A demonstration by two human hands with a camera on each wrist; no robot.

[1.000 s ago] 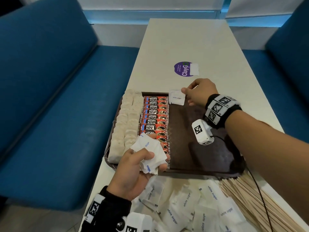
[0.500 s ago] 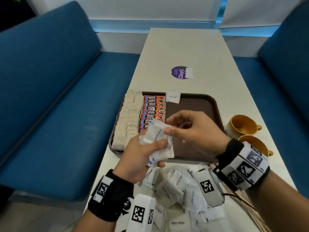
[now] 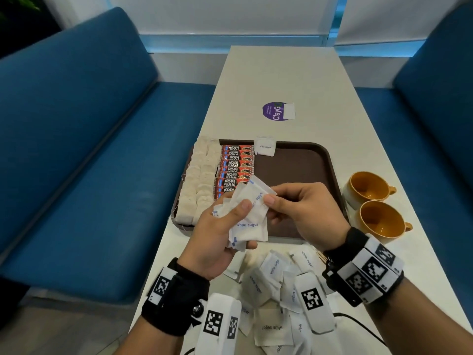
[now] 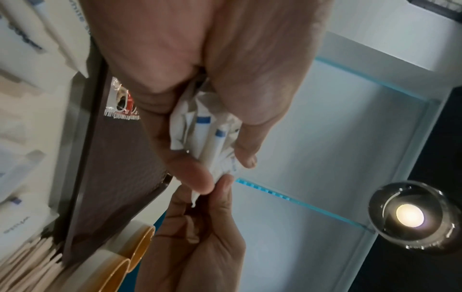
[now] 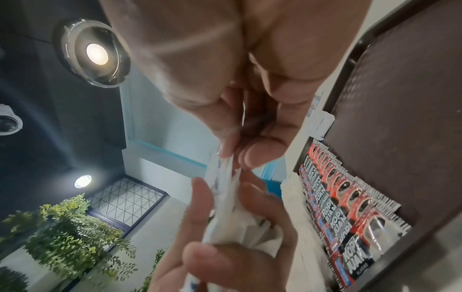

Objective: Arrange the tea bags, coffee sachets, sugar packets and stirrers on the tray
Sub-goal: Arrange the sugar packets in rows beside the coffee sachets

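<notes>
Came back from the far end of the tray [image 3: 330, 160], with one sugar packet [image 3: 265, 146] left beside the coffee sachets [image 3: 236, 166]; third row thus begun. Right hand [image 3: 302, 213] now over the near edge, pinching the top packet of the bunch of sugar packets [image 3: 249, 216] gripped in the left hand [image 3: 217, 239]. Tea bags [image 3: 198, 183] and sachets already ranked at left. More packets and the stirrers [image 4: 30, 262] still off the tray, nearest the body.
</notes>
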